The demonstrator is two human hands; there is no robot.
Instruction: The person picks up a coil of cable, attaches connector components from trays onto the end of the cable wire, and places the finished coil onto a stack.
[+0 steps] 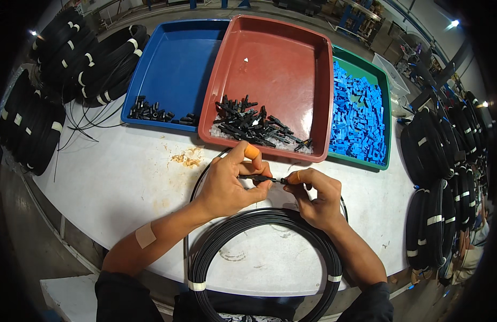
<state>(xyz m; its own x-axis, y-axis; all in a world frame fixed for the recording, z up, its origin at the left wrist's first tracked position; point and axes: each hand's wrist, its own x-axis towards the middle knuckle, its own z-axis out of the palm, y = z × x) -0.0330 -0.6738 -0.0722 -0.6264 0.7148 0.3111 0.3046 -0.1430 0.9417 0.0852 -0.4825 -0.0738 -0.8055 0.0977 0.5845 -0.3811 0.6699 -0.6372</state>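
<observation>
My left hand [229,185] pinches a slim black connector [252,177] between thumb and fingers, an orange finger wrap on one fingertip. Close by on the right, my right hand [319,197] is closed on a small black piece [283,181] that lines up with the connector's tip; its exact kind is too small to make out. Below both hands lies a coil of black cable [270,214], bound with white tape and hanging past the table's near edge. Loose cable runs from it up behind each hand, and where those ends finish is hidden.
Across the white table's [119,198] far side stand a blue tray [178,51] with small black sleeves, a red tray [280,59] with black connectors, and a green tray [385,123] of blue clips. Taped cable coils [31,123] flank the left; more coils [428,145] flank the right.
</observation>
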